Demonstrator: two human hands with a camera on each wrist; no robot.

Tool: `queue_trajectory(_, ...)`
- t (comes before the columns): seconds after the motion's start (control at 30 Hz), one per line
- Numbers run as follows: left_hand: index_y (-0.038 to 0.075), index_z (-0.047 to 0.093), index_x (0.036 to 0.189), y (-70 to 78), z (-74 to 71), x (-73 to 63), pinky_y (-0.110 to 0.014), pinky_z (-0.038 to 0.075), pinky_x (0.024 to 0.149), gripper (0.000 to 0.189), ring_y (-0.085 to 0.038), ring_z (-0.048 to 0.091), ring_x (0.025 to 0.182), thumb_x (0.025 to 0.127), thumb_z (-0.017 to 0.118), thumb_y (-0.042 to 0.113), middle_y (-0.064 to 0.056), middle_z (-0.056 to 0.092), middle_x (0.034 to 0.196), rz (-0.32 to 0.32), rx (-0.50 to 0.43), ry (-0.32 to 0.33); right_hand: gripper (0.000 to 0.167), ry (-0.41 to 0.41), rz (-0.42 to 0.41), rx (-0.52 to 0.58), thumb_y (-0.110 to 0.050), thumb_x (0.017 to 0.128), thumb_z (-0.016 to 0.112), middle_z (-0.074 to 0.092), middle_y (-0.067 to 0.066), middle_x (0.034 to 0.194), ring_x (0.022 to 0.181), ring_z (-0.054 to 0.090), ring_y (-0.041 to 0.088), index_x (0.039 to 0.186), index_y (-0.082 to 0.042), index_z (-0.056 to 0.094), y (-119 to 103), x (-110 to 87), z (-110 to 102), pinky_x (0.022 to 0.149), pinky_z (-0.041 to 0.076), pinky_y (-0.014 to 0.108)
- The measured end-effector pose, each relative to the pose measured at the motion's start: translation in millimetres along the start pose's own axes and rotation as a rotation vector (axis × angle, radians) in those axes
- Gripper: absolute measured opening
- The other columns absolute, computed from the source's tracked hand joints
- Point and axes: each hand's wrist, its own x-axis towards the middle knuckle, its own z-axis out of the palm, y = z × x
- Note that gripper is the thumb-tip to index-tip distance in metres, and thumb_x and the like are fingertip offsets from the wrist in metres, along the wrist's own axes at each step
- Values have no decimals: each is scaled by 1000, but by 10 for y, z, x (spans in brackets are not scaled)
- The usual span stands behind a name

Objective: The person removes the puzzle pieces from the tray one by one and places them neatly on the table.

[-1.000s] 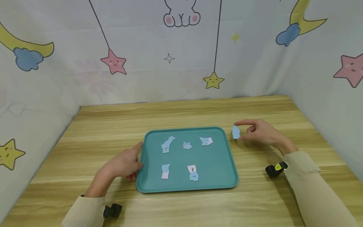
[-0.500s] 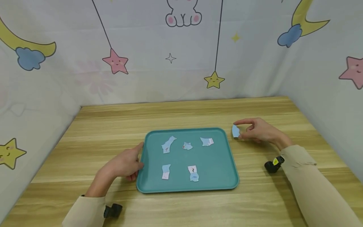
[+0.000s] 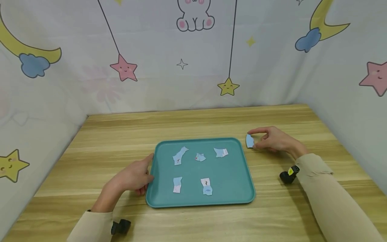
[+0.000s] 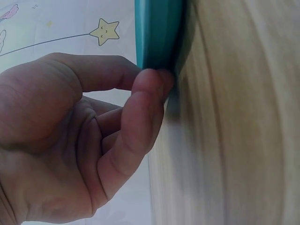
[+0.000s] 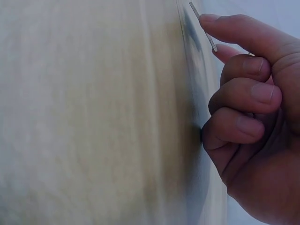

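Note:
My right hand (image 3: pixel 273 139) pinches a light blue puzzle piece (image 3: pixel 249 141) by its edges, thumb at the lower side and index finger at the top. It hovers just right of the teal tray (image 3: pixel 225 176). From the right wrist, that piece (image 5: pixel 203 26) appears edge-on as a thin strip, and the other fingers are curled into the palm. On the far left, my left hand (image 3: pixel 135 174) holds the tray's left rim. The left wrist view has the thumb and curled fingers of the left hand (image 4: pixel 93 126) meeting at the tray's edge (image 4: pixel 159 35).
Several light blue and pink pieces lie apart on the tray, among them a long one (image 3: pixel 180 156), a small one (image 3: pixel 200 157) and one near the front (image 3: pixel 207 187). The wooden table (image 3: pixel 193 222) ends at a printed cloth backdrop (image 3: pixel 151 90).
My right hand has shifted slightly left with the puzzle piece, towards the tray. The left hand and the pieces on the tray stay in place; the head view tilts a little.

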Motion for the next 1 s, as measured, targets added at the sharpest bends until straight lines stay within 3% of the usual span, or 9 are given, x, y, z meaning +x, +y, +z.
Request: queue_trajectory(1.0,-9,8,166,-22,15,-3,-33,56,47,85,-18,62,44,97,57,0,-9,61,59,12,13,9,65,8,-21,-15,-23,90,82,35,-8,57,47,31,7,150,-9,59,21,21,-17,48,34,23)
